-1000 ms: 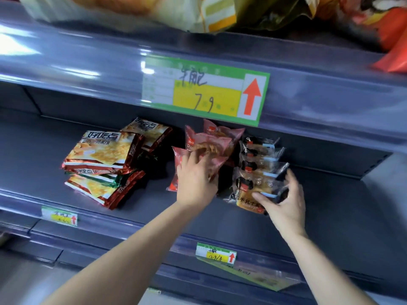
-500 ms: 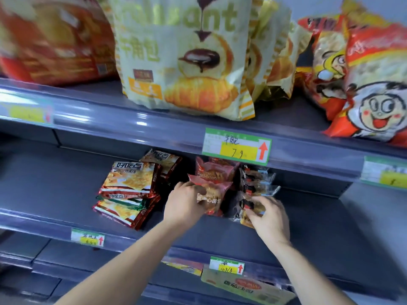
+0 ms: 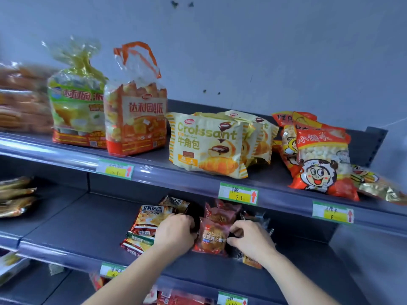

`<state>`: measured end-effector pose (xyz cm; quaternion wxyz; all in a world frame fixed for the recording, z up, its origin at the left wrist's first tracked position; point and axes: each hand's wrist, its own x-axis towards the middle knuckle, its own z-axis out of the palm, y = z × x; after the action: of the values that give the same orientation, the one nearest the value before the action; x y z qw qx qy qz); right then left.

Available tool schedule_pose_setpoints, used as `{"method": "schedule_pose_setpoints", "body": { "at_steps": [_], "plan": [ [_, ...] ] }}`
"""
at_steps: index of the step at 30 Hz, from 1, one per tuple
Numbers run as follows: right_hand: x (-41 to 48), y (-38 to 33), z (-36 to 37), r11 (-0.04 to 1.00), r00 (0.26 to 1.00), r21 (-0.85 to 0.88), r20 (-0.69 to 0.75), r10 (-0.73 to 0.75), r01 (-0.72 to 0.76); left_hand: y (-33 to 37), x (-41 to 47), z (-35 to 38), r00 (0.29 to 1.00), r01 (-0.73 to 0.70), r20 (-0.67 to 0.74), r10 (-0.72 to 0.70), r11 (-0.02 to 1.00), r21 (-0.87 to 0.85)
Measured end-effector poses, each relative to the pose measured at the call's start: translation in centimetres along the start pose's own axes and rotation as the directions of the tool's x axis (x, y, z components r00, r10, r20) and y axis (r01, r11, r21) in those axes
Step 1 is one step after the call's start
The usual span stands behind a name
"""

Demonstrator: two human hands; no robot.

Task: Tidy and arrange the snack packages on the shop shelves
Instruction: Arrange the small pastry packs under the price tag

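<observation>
On the middle shelf [image 3: 77, 234] a row of pink red-bean bread packets [image 3: 212, 235] leans upright. My left hand [image 3: 176, 231] curls round the front packet's left edge and my right hand [image 3: 251, 238] pinches its right edge. A stack of red-and-yellow cracker packs [image 3: 146, 227] lies just left of my left hand. Clear packets with black clips [image 3: 256, 216] sit behind my right hand, mostly hidden by it.
The upper shelf [image 3: 198, 175] carries two tall cake bags [image 3: 134, 119], croissant bags [image 3: 209, 144] and red puffed-snack bags [image 3: 321, 159]. Green price tags [image 3: 237, 193] line the shelf edges. More packets lie at far left [image 3: 15, 197] and on the shelf below.
The camera has tilted up and back, bringing the upper shelf into view. My right hand moved left from the clear packets to the pink packet's right edge; my left hand shifted to its left edge.
</observation>
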<state>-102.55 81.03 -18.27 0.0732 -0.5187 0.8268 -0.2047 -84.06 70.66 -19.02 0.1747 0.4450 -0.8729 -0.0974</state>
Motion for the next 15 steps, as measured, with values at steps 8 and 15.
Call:
{"method": "schedule_pose_setpoints", "body": {
  "at_steps": [8, 15],
  "plan": [
    [-3.4, -5.6, -0.6, 0.979, 0.981, -0.062, 0.033, -0.193, 0.195, -3.1, -7.3, -6.1, 0.978, 0.199, -0.084, -0.190, 0.974, 0.108],
    [-5.8, -13.6, 0.9, 0.930, 0.929, -0.056, 0.100, -0.356, 0.362, -8.3, -14.1, -11.7, 0.940, 0.329, -0.156, -0.304, 0.928, 0.173]
  ]
}}
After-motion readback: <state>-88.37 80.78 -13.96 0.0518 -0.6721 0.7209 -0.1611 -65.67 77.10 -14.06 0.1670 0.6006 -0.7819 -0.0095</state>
